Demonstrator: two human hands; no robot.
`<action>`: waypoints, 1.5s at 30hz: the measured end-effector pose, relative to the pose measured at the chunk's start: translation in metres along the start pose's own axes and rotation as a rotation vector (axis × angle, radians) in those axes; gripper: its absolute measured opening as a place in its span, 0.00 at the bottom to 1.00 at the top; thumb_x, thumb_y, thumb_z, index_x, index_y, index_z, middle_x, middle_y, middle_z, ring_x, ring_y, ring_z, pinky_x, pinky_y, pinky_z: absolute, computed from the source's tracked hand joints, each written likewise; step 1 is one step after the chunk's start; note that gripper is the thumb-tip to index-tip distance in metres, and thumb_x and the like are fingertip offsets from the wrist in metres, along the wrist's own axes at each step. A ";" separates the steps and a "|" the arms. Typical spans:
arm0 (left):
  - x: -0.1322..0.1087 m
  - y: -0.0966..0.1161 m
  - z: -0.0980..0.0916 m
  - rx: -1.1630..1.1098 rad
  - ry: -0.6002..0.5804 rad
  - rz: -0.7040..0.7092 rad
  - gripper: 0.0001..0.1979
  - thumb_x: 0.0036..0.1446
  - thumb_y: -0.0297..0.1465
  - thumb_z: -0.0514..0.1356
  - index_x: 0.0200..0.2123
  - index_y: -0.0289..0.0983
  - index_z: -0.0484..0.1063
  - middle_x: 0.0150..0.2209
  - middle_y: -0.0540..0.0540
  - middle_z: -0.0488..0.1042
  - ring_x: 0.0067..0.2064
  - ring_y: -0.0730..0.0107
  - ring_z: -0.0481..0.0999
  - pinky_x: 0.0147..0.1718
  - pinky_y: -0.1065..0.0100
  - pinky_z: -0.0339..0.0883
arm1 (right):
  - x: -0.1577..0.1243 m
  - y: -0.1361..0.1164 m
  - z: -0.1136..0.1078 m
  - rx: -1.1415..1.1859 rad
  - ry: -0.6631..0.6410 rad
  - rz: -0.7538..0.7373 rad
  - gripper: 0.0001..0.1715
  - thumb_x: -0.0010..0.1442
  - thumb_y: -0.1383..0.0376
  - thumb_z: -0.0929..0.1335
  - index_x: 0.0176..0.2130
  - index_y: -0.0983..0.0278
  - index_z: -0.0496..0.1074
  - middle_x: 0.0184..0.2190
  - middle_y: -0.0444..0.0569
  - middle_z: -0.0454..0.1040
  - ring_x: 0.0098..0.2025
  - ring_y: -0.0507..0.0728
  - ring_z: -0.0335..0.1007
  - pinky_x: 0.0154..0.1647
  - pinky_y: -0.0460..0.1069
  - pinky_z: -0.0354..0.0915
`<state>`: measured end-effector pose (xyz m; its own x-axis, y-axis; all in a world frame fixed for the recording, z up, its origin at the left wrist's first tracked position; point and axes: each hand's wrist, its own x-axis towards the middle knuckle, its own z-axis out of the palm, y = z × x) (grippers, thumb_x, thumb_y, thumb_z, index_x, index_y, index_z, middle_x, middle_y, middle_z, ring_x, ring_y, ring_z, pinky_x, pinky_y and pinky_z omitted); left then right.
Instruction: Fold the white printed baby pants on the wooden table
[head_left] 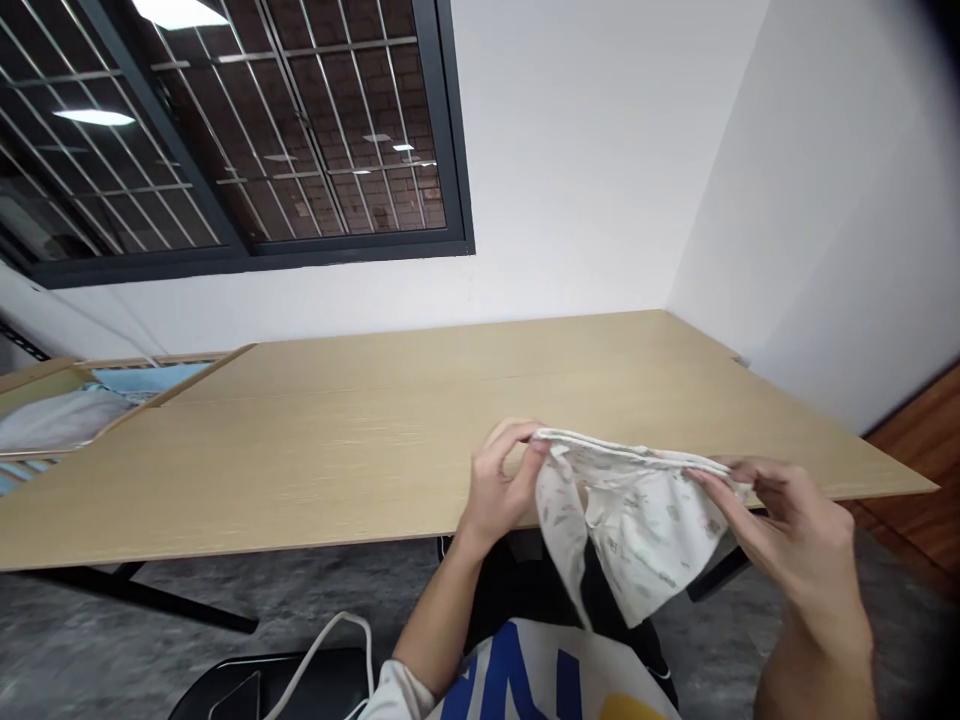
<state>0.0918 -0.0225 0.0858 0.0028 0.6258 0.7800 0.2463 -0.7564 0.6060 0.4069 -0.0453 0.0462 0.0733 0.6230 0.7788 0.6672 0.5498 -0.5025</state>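
Note:
A small white cloth garment (652, 530) with a faint printed pattern hangs between my hands at the table's front edge. My left hand (504, 480) pinches one end of its top edge between thumb and fingers. At the other end, my right hand (787, 515) grips the same edge, thumb toward me. That top edge is drawn nearly straight and looks layered. Below it the fabric drops in two loose parts over my lap. Its exact kind I cannot make out.
A light wooden table (337, 440) reaches to the white wall. At its left stands a wooden crib-like frame (112, 430) with pale blue and white bedding. A black chair (300, 690) with a white cable (330, 630) is at lower left. A barred window (300, 130) is above.

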 end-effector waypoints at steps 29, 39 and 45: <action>0.060 -0.189 -0.073 1.034 -0.625 -0.689 0.38 0.56 0.26 0.60 0.70 0.32 0.55 0.74 0.29 0.55 0.71 0.33 0.58 0.67 0.41 0.53 | 0.138 0.065 0.324 -0.319 -0.976 -0.293 0.23 0.63 0.74 0.65 0.56 0.67 0.76 0.62 0.63 0.73 0.64 0.68 0.66 0.65 0.59 0.59; 0.085 -0.154 -0.045 0.848 -0.493 -0.490 0.19 0.73 0.38 0.50 0.52 0.27 0.66 0.62 0.22 0.69 0.60 0.54 0.72 0.62 0.52 0.62 | 0.148 0.091 0.361 -0.255 -0.928 -0.009 0.27 0.62 0.74 0.66 0.59 0.71 0.72 0.73 0.63 0.57 0.69 0.66 0.60 0.69 0.56 0.57; 0.035 -0.113 0.020 0.760 -0.681 -0.509 0.14 0.69 0.37 0.55 0.40 0.32 0.75 0.42 0.33 0.80 0.45 0.53 0.81 0.50 0.57 0.70 | 0.155 0.104 0.363 -0.195 -0.804 0.181 0.28 0.65 0.71 0.65 0.64 0.70 0.66 0.64 0.63 0.69 0.64 0.63 0.66 0.65 0.53 0.60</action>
<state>0.0839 0.0886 0.0417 0.2033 0.9756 0.0831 0.8920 -0.2196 0.3952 0.2186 0.3097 -0.0215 -0.3094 0.9388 0.1512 0.8176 0.3438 -0.4619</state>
